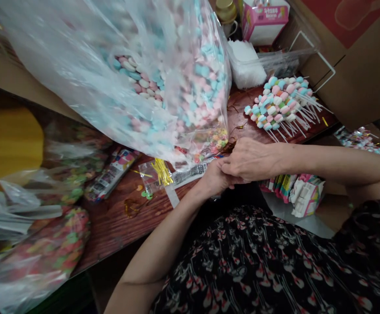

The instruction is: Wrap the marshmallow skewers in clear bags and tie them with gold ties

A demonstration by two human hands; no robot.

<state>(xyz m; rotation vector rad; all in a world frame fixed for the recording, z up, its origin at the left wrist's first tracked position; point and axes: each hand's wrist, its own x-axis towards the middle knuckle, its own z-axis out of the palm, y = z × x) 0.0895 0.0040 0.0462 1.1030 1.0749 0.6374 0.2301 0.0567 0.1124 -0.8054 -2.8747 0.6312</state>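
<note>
My left hand [215, 175] and my right hand [250, 159] meet at the near edge of the wooden table, fingers closed and pressed together. What they pinch, if anything, is hidden by the fingers. Just beyond them lies a small clear bag of colourful ring-shaped sweets [218, 139]. A big clear bag of pink, white and blue candies [144, 85] looms behind it. To the left of my hands are a packet of gold twist ties [162, 172] and a printed plastic strip [188, 174].
Candy skewers on white sticks [281, 102] are piled at the right. Behind them stand a clear plastic bin [281, 61], a pink box [265, 19] and a cardboard carton [356, 65]. Bags of gummy rings [55, 244] and a stack of printed wrappers [111, 174] lie at the left.
</note>
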